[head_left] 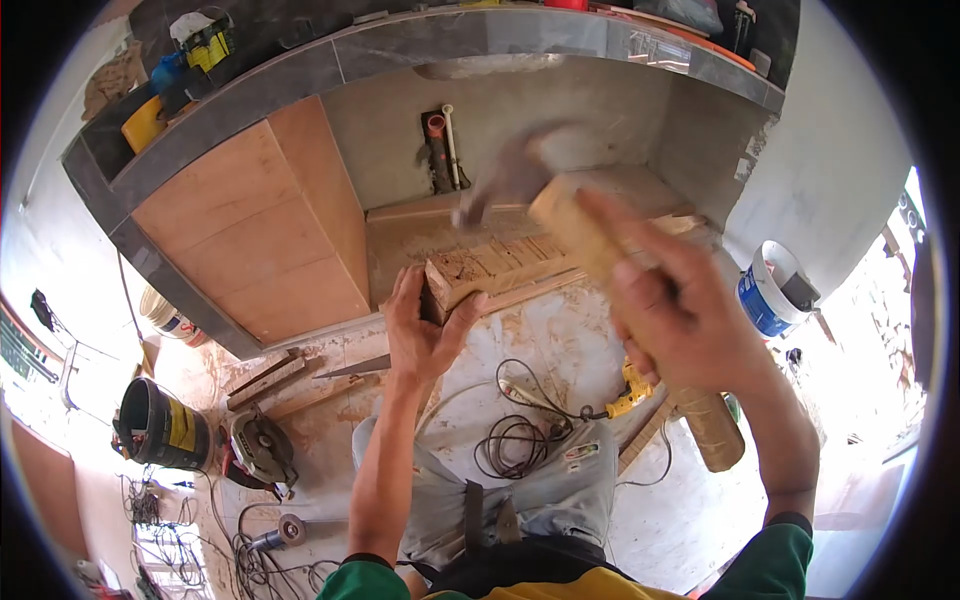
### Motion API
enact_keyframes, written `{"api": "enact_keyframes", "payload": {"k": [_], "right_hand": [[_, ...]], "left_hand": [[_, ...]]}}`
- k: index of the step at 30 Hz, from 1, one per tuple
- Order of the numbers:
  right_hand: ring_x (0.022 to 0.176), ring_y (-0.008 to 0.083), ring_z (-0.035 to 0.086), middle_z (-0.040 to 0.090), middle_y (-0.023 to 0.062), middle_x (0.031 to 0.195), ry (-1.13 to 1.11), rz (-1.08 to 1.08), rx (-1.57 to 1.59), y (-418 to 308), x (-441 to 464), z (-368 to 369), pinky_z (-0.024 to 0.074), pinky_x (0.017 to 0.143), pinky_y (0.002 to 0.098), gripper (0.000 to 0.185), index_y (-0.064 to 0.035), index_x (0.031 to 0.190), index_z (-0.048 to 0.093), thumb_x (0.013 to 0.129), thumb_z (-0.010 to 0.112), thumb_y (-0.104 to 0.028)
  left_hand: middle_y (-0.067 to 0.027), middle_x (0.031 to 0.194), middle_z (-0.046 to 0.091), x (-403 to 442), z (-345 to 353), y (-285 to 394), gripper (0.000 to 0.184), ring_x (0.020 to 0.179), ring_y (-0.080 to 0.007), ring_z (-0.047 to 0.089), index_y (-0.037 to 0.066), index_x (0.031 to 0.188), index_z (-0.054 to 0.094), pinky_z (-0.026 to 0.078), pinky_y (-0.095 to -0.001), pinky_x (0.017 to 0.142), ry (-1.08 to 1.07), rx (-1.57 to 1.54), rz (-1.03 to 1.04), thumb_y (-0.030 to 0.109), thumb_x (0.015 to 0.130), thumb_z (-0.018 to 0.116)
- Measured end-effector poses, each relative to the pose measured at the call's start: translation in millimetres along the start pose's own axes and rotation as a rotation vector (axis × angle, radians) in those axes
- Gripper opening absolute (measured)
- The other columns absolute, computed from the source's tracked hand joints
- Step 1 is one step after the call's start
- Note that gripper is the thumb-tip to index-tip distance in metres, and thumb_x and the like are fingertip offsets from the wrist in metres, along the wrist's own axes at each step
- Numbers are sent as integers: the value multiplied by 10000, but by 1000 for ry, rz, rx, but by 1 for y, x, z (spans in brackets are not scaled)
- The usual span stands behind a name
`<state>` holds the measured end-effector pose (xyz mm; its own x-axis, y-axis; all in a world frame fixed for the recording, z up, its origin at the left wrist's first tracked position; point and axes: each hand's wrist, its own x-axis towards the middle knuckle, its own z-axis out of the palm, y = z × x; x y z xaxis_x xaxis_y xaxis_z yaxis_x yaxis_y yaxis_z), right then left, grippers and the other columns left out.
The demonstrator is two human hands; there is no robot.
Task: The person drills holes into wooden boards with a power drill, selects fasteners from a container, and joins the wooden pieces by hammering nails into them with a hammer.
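Observation:
My right hand (680, 300) is wrapped round the wooden handle of a hammer (575, 225), raised over the work. The hammer's metal head is blurred by motion, above a thick wooden block (500, 262) with several cuts across its top. My left hand (428, 325) grips the near left end of this block, its thumb on the front side and its fingers on the far side. The block lies in front of the low opening under the counter. Between the hammer head and the wood there is a visible gap.
A plywood cabinet (250, 220) stands left under the tiled counter (400, 45). On the floor are a circular saw (260, 450), a black bucket (165, 425), a yellow power tool (632, 390), coiled cable (515, 445) and a handsaw blade (355, 367). A white-blue bucket (770, 290) stands right.

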<state>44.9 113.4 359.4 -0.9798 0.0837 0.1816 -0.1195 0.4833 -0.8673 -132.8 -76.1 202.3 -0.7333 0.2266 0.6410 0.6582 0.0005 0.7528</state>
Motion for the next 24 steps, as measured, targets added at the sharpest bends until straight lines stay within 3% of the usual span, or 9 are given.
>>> {"api": "enact_keyframes", "payload": {"k": [3, 4, 5, 7, 9, 11, 18, 21, 24], "right_hand": [[440, 70, 491, 547, 6, 658, 405, -126, 95, -22, -2, -9, 422, 374, 231, 324, -110, 1307, 535, 1069, 453, -314], [438, 71, 494, 548, 9, 659, 527, -229, 138, -24, 1, -13, 417, 367, 229, 282, -89, 1181, 578, 1069, 452, -316], [438, 71, 494, 548, 9, 659, 522, -225, 141, -25, 2, -13, 417, 367, 229, 282, -89, 1181, 578, 1069, 452, -316], [441, 69, 500, 542, 10, 655, 559, -322, 142, -26, 1, -16, 416, 364, 225, 275, -92, 1183, 577, 1067, 459, -312], [445, 60, 496, 543, 5, 655, 367, -226, 82, 2, -3, -2, 428, 383, 232, 411, -127, 1435, 489, 1065, 462, -305], [501, 57, 528, 534, -1, 649, -92, -96, -170, 16, -1, 7, 459, 456, 226, 480, -152, 1534, 385, 1070, 444, -260], [460, 51, 494, 554, 47, 689, 487, -296, 61, -15, 2, -6, 422, 386, 216, 469, -99, 1514, 378, 1075, 440, -250], [459, 45, 486, 539, 19, 664, 614, -248, 141, -21, -2, -4, 418, 382, 208, 468, -94, 1505, 394, 1073, 438, -268], [474, 47, 491, 533, -14, 637, -29, -222, -226, 38, -2, 1, 433, 441, 221, 460, -89, 1474, 454, 1069, 442, -308]], "left_hand": [[-124, 878, 637, -1, -1, -6, 440, 786, -279, 587, 3, 1023, 658, 471, -385, 686, 21, -13, 37, 322, 776, 833], [-83, 901, 655, -1, -4, -8, 433, 802, -184, 581, -15, 1070, 628, 478, -319, 711, -24, 40, 76, 280, 816, 817], [-43, 923, 673, 0, -6, -8, 428, 818, -89, 576, -33, 1116, 599, 486, -253, 736, -68, 93, 118, 238, 855, 802], [-48, 931, 679, 0, -8, -7, 433, 830, -91, 584, -35, 1122, 598, 491, -255, 746, -70, 115, 110, 239, 855, 802], [-53, 940, 686, 0, -6, -4, 439, 843, -93, 592, -36, 1128, 597, 496, -258, 757, -81, 139, 107, 240, 855, 802], [-122, 876, 625, 0, -1, -2, 447, 740, -276, 577, 8, 1036, 658, 466, -370, 654, 3, 21, 62, 336, 787, 832], [-116, 874, 627, -1, -2, 0, 436, 741, -271, 584, 4, 1036, 657, 473, -365, 656, 15, 2, 86, 324, 794, 829], [-85, 981, 701, 0, -6, -2, 449, 865, -119, 620, -44, 1151, 598, 506, -265, 781, -83, 104, 94, 240, 859, 786], [-123, 888, 634, 0, 1, -4, 428, 764, -271, 594, -2, 1041, 652, 481, -366, 684, -4, -17, 91, 303, 795, 826]]}}
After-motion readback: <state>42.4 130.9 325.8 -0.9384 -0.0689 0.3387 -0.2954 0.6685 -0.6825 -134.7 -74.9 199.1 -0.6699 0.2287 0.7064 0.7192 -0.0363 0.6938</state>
